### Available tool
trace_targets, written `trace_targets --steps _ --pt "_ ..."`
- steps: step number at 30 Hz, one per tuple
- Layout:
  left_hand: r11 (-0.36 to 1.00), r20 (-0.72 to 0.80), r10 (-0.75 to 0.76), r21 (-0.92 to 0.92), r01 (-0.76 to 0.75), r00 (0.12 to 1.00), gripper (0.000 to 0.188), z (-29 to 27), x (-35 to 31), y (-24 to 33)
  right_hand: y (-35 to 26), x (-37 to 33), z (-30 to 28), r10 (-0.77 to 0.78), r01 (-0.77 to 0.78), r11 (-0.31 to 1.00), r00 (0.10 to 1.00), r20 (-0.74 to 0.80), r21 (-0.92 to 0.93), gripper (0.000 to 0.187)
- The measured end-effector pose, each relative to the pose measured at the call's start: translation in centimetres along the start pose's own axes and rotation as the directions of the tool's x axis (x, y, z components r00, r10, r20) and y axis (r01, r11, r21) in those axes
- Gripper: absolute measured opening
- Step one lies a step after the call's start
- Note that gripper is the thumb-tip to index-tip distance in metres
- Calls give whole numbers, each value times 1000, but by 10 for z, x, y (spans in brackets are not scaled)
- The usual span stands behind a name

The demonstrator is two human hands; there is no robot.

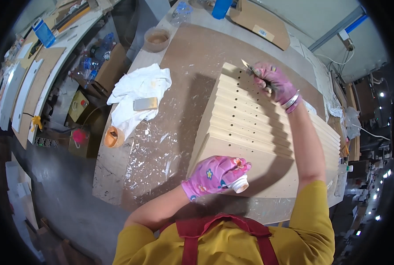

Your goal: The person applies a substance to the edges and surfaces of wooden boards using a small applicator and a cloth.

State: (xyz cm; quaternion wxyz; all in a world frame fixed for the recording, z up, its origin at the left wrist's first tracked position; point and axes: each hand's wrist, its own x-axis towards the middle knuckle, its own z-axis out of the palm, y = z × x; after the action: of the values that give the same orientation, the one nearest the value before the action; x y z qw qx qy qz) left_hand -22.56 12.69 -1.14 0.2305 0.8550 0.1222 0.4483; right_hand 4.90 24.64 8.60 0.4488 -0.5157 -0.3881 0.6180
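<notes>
A pale, ridged wooden panel [223, 126] with rows of small dark holes lies on the brown work board. Over its near edge, my left hand [212, 176], in a pink flowered glove, is closed around a small white container [239, 184] with an open mouth, tilted toward me. My right hand [274, 83], in a stained pink glove, is raised above the panel's far part. Its fingers pinch a slim tool [245, 64] with a pale pointed tip that points away and to the left. The rest of the tool is hidden by the fingers.
Left of the panel lies a white cloth [139, 86] with a sanding block [145, 104] on it. Beside the cloth stands an orange-brown cup [113, 137]. Farther back are a round tub [157, 39] and a cardboard box [261, 22]. A side bench [51, 66] stands at left.
</notes>
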Motion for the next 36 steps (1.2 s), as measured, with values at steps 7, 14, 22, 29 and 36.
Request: trace_targets --steps 7,14,22,29,36 --pt "998 -33 6 71 -4 999 47 8 -2 -5 -40 44 -1 -36 48 723 999 33 -689 13" --pt "981 -72 72 187 -57 995 51 13 -4 -5 -55 69 4 60 63 536 992 112 -842 15" --pt "969 -75 88 236 -68 993 49 13 -3 -4 -56 82 17 62 85 377 991 117 -922 13" --pt "978 -38 86 195 -77 996 46 11 -6 -4 -70 84 36 10 203 30 979 203 -979 18" --pt "984 -65 44 175 -32 997 51 12 -6 -4 -86 76 22 -31 120 -35 992 121 -992 13"
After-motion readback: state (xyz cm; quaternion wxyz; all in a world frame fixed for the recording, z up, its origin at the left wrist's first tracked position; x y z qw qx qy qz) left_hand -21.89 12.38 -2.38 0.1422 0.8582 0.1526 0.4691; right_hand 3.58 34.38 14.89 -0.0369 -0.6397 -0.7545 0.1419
